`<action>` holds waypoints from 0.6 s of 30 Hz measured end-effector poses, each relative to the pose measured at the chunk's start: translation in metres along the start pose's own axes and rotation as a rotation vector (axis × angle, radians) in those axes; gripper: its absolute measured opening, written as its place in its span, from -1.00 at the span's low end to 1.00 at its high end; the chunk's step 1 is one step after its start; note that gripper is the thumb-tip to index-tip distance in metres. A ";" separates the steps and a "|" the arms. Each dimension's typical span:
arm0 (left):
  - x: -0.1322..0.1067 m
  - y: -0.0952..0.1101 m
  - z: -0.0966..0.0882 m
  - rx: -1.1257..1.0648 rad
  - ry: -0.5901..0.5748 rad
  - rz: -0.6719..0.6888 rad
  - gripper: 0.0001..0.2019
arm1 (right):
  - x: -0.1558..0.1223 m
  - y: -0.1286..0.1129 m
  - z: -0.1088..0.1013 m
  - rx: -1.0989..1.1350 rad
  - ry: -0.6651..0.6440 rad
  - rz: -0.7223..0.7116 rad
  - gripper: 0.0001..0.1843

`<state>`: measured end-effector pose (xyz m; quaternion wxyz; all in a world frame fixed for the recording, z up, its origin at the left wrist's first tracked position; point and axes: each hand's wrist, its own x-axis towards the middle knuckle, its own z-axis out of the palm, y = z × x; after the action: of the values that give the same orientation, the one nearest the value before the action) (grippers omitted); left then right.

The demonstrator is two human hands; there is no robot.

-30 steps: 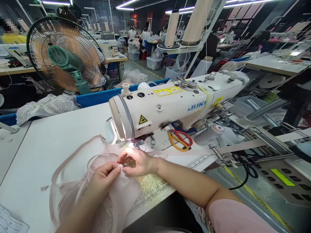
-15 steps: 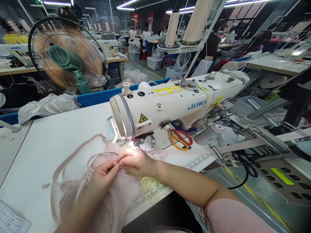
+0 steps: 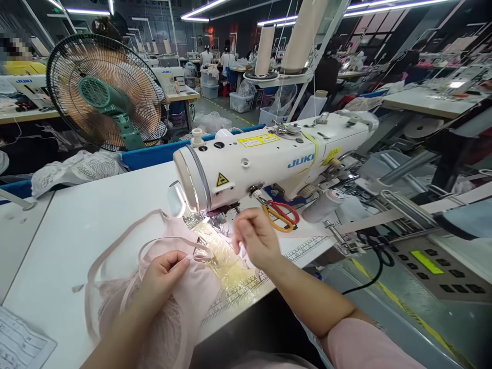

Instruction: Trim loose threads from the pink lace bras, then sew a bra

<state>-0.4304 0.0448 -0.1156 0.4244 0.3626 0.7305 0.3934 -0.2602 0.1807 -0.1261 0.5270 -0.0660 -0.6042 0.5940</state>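
Note:
My left hand (image 3: 165, 274) is closed, with thumb and finger pinching the edge of a pale pink lace bra (image 3: 196, 287). The bra's straps and band loop across the white table to the left, and part of the bra is hidden under my forearm. My right hand (image 3: 255, 238) is raised off the bra, its fingers curled together; what they hold, if anything, is hidden. It is just in front of the white sewing machine (image 3: 246, 164). Scissors (image 3: 282, 215) with red and orange handles lie right beside it. Crinkled yellowish clear film (image 3: 230, 277) lies below the needle area.
A grey thread cone (image 3: 326, 205) stands behind the scissors. A ruler strip (image 3: 303, 248) runs along the table's front edge. At far left are a white lace piece (image 3: 77, 171) and a printed sheet (image 3: 23, 341). A green fan (image 3: 103, 97) stands beyond the table.
My right hand has left the bra edge, where both hands pinched together, and moved right and up toward the scissors. My left hand keeps hold of the bra. The view has shifted slightly.

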 end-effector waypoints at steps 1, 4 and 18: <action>0.000 0.000 0.000 0.005 -0.002 0.001 -0.69 | -0.001 -0.005 -0.008 -0.010 0.090 -0.022 -0.94; -0.001 0.000 -0.001 0.020 -0.012 0.006 -0.69 | -0.004 -0.027 -0.035 -0.085 0.366 -0.163 -0.95; -0.009 0.012 0.006 0.066 0.038 0.057 -0.74 | -0.026 -0.088 -0.112 -0.872 0.900 -0.510 -0.74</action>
<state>-0.4193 0.0438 -0.1040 0.3869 0.3895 0.7405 0.3878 -0.1204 0.2099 -0.1009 0.7760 -0.3691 -0.5070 0.0674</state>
